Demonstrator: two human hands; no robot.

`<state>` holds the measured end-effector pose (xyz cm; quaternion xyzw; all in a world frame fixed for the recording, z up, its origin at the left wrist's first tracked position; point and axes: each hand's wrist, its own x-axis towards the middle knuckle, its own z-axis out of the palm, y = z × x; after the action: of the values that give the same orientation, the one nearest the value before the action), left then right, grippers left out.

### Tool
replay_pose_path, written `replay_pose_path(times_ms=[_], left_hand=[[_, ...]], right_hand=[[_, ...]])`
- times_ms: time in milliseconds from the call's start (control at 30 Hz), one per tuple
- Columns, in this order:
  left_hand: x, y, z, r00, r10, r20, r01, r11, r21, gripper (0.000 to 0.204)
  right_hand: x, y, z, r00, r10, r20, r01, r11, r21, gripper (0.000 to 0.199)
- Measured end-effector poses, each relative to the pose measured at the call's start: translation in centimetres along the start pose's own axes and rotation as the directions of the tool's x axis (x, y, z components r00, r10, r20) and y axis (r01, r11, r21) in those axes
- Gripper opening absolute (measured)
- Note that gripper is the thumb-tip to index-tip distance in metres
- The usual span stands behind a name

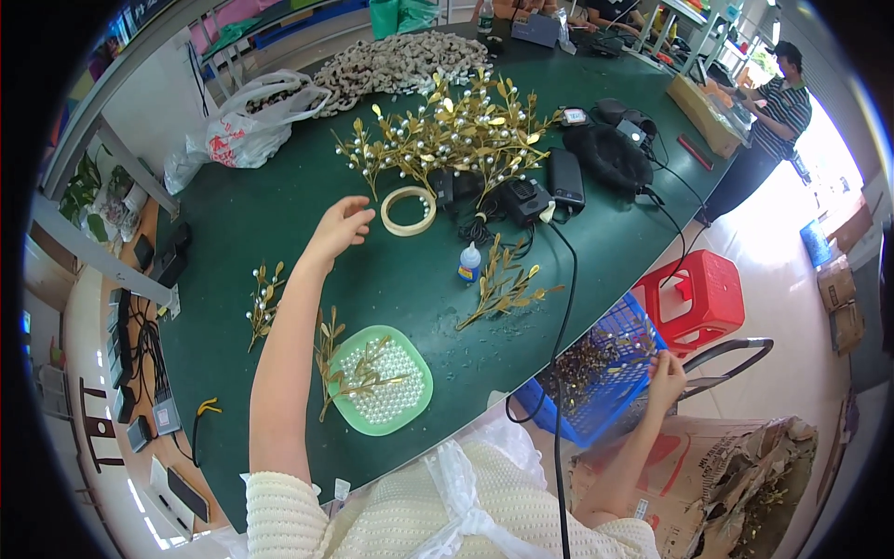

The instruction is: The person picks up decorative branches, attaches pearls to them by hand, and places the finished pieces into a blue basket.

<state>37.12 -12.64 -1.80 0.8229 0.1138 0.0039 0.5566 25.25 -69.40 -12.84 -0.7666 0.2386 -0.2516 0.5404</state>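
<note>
My left hand (pixel 345 225) is stretched over the table, fingers loosely apart and holding nothing I can see. Its fingertips are close to the stem of a sprig at the edge of a heap of gold-leaf sprigs with pearl beads (pixel 456 140), and beside a roll of tape (pixel 408 211). Over a blue plastic basket (pixel 596 410) at the lower right, my right hand (pixel 667 378) pinches a gold-leaf sprig (pixel 637 347). Dark and gold sprigs fill that basket. A green dish of white pearl beads (pixel 424 405) stands near me, with bare gold sprigs (pixel 368 377) lying across it.
A small glue bottle (pixel 469 265) stands mid-table beside a loose sprig (pixel 507 293). A black cable (pixel 564 345) crosses the table edge. Behind are black devices (pixel 565 177), a plastic bag (pixel 242 130) and a greyish pile (pixel 400 65). A red stool (pixel 698 293) stands right; one person (pixel 782 107) stands beyond.
</note>
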Motion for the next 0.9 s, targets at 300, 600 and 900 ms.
replay_pose_path(times_ms=[300,600,900], left_hand=[[5.7,0.5,-0.2,0.976,-0.219,0.015,0.211,0.952,0.22,0.063],[10.8,-2.1,1.8,0.943,-0.331,-0.008,0.312,0.897,-0.312,0.067],[8.6,-2.0,-2.7,0.962,0.086,-0.26,-0.022,0.971,0.24,0.02]], right_hand=[[0.4,8.5,2.1,0.955,0.288,0.067,-0.296,0.931,0.214,0.025],[-3.8,8.3,2.7,0.934,0.314,0.17,-0.338,0.931,0.139,0.017],[-4.1,7.1,2.8,0.939,0.301,0.165,-0.318,0.944,0.086,0.017]])
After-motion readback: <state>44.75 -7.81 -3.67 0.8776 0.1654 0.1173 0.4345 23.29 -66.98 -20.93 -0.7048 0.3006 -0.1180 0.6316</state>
